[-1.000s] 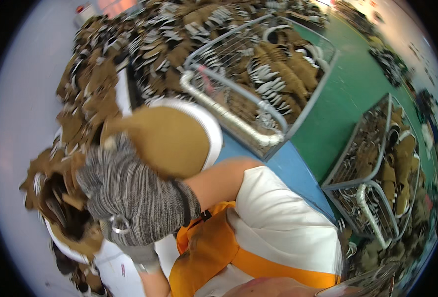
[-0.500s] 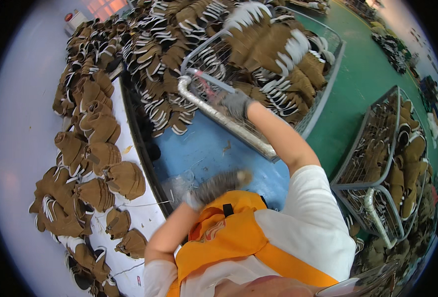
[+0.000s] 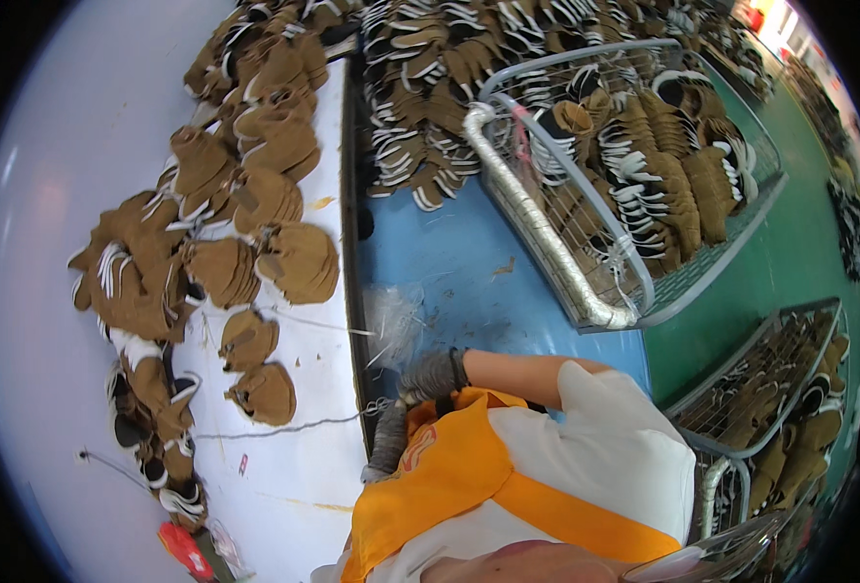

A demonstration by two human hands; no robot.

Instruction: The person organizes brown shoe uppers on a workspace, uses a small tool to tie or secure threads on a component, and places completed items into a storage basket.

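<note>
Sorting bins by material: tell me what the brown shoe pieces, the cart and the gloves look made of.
Brown shoe pieces: matte, suede-like fabric or leather, with white trim. Cart: grey metal wire mesh, its handle wrapped in silvery tape. Gloves: grey knitted yarn, ribbed at the cuff.

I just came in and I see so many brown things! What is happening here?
A person in an orange apron and grey knit gloves stands at the edge of a white table. Both gloved hands, the right hand and the left hand, are close together by the table's edge; what they hold, if anything, cannot be made out. Brown shoe uppers with white trim lie in heaps on the table. More fill a wire cart on the blue floor nearby.
</note>
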